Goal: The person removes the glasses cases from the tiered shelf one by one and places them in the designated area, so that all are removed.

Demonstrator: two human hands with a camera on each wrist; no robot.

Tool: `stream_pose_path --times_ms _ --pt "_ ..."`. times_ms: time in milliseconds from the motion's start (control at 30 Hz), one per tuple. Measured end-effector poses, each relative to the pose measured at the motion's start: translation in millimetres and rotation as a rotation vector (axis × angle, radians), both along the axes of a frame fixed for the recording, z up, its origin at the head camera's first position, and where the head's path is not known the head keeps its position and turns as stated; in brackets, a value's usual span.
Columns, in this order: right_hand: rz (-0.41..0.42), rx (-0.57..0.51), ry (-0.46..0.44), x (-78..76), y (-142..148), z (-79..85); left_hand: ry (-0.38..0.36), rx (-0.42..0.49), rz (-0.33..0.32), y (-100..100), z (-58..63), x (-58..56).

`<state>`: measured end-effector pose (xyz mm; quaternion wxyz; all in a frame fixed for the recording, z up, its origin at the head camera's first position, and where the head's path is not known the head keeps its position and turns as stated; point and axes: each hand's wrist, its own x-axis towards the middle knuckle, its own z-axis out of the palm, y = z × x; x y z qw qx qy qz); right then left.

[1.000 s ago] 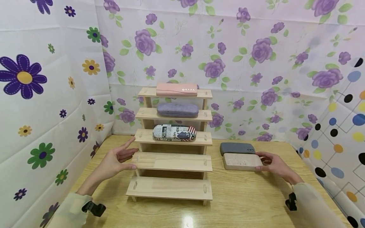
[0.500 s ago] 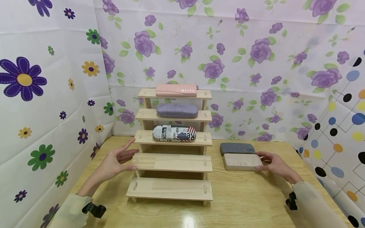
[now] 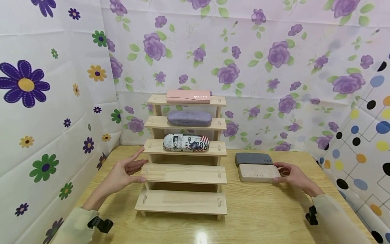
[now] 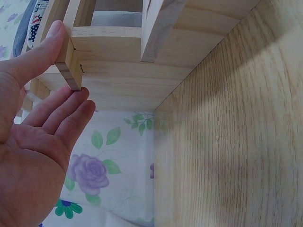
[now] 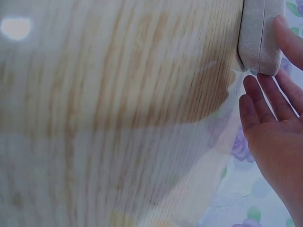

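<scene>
A wooden step rack stands on the table. My left hand holds the left end of its second shelf from below; in the left wrist view the thumb lies on one edge of the plank and fingertips touch the other. At the right, a beige glasses case lies in front of a dark grey glasses case. My right hand pinches the beige case's right end, thumb in front and index finger behind. The right wrist view shows the other fingers of the hand loosely extended.
The upper shelves bear a pink glasses case, a purple-grey glasses case and a newsprint-patterned glasses case. Flower-printed cloth hangs behind the table. Another patterned cloth borders its right side.
</scene>
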<state>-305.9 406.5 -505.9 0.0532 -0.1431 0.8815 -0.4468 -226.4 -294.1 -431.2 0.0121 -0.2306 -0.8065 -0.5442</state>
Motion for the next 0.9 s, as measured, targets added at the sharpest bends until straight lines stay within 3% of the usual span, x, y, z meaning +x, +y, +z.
stream_pose_path --times_ms 200,533,900 --pt "-0.011 0.044 -0.002 5.2 -2.0 6.4 0.003 0.012 -0.011 0.6 -0.5 -0.5" --pt "0.019 0.161 0.144 19.9 -5.8 27.9 0.003 0.019 -0.013 0.0 -0.7 -0.6" --pt "0.052 0.187 0.202 38.4 -37.6 58.3 0.010 0.015 -0.013 -0.3 -1.6 -0.4"
